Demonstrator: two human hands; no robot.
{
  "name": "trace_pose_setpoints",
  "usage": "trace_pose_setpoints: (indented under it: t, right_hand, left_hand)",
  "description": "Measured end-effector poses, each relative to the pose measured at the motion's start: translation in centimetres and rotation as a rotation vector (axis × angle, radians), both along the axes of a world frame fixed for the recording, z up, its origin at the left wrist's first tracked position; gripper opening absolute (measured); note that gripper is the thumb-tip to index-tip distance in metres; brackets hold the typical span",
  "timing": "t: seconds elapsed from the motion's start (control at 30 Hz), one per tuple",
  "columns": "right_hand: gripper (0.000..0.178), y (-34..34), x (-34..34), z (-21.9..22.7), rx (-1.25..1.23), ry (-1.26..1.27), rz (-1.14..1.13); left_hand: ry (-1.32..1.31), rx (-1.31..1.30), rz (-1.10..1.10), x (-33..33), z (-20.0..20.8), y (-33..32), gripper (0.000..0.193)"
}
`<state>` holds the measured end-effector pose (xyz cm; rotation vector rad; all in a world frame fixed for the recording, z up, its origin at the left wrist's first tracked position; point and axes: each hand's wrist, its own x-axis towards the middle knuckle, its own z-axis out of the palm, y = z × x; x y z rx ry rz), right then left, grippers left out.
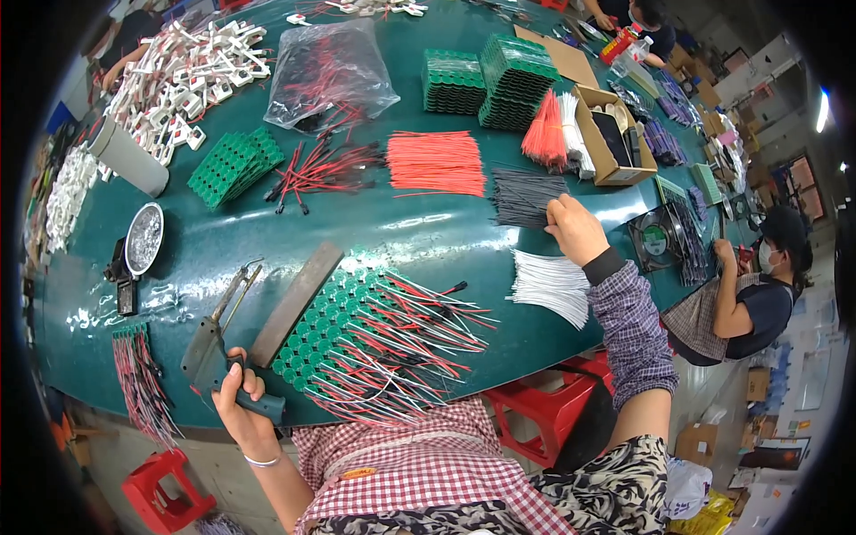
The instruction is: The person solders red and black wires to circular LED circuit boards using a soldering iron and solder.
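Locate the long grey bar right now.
In the head view, the long grey bar lies left of centre on the green table, between the soldering gun in the left hand and the wired green circuit boards.

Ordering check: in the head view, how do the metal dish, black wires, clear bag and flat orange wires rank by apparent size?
Largest to smallest:
1. Clear bag
2. Orange wires
3. Black wires
4. Metal dish

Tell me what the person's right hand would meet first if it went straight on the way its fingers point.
The right hand would most likely meet the dark wires first; its fingertips already overlap their right end in the picture, though depth leaves actual contact unclear.
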<state>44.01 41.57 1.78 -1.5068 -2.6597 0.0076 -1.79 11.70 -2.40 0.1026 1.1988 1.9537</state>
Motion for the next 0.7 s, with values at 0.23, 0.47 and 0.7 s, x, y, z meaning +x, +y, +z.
trace_pose_setpoints:
  t: [0.23,0.47,0.7]
  right_hand:
    - [0.02,-1.7,-2.5,1.6,0.011,0.09,0.026]
    - [0.038,-10.3,-14.0,6.2,-0.101,0.337,0.449]
    - [0.057,-7.9,-19.9,1.0,-0.224,0.359,0.451]
  left_hand:
    - [-0.032,0.046,0.016,-0.2,-0.2,0.6,0.029]
    - [0.017,-0.044,0.059,-0.6,-0.2,0.5,0.032]
    - [0.147,-0.045,0.196,0.9,1.1,-0.8,0.048]
